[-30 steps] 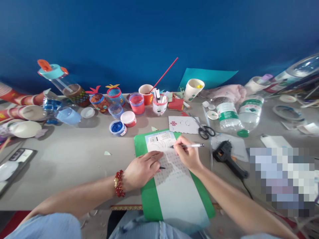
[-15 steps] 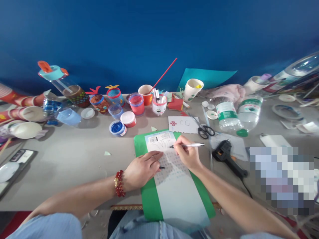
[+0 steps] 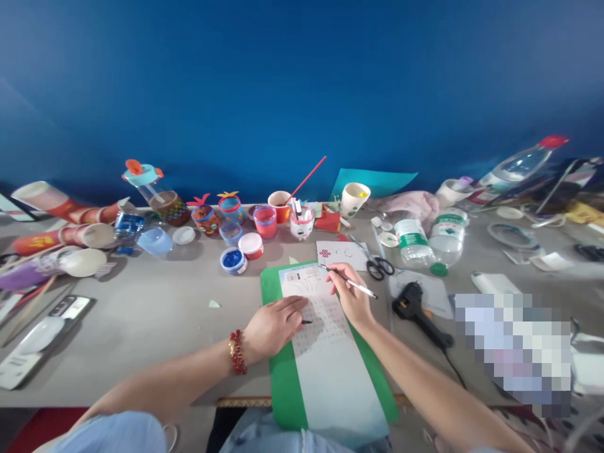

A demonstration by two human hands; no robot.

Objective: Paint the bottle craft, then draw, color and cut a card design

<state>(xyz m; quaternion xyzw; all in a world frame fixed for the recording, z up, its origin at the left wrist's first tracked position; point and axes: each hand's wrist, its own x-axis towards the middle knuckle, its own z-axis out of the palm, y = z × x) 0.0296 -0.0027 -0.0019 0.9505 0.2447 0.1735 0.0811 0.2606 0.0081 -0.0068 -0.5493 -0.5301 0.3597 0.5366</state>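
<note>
A white printed sheet (image 3: 330, 371) lies on green card (image 3: 283, 384) in front of me on the grey table (image 3: 155, 314). My left hand (image 3: 274, 324), with a red bead bracelet on its wrist, presses flat on the sheet's left side, fingers stretched out; a small dark tip shows under them. My right hand (image 3: 349, 296) pinches a silver pen (image 3: 352, 283), its tip on the upper part of the sheet where curved lines are drawn.
Paint pots (image 3: 233, 259), decorated cups (image 3: 264, 220) and a pen holder (image 3: 302, 223) line the back. Scissors (image 3: 377, 267), a black glue gun (image 3: 419, 308) and plastic bottles (image 3: 410, 242) lie to the right. Paper cups (image 3: 80, 261) sit at the left.
The head camera has pulled back and tilted up, so everything looks smaller. The pen now slants down to the right in my right hand. My left hand stays put on the sheet.
</note>
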